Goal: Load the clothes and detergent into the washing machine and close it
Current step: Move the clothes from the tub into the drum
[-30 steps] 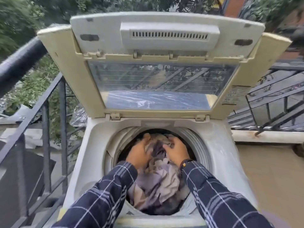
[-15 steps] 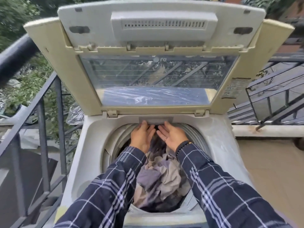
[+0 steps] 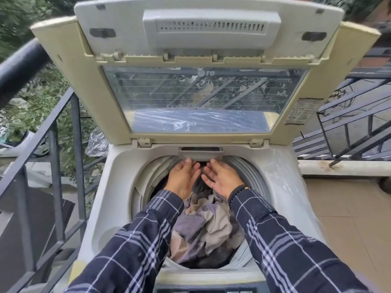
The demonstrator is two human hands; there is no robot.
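A white top-loading washing machine (image 3: 118,187) stands with its lid (image 3: 114,102) raised upright. A pile of grey, beige and dark clothes (image 3: 207,225) fills the drum. At the back rim of the opening a small grey detergent drawer (image 3: 200,155) is pulled out a little, with a dark gap above it. My left hand (image 3: 183,178) and my right hand (image 3: 222,178) reach over the clothes side by side. The fingertips of both hands are hooked on the drawer's lower front edge. Plaid sleeves cover both arms.
A dark metal railing (image 3: 55,144) runs close along the machine's left side, with a crumpled plastic bag (image 3: 97,142) behind it. Another railing (image 3: 347,127) and a low ledge lie to the right, above a tiled floor. The control panel (image 3: 203,289) sits at the near edge.
Both hands left the clothes in the drum and rose to the back rim. They took hold of the detergent drawer, which now stands slightly out.
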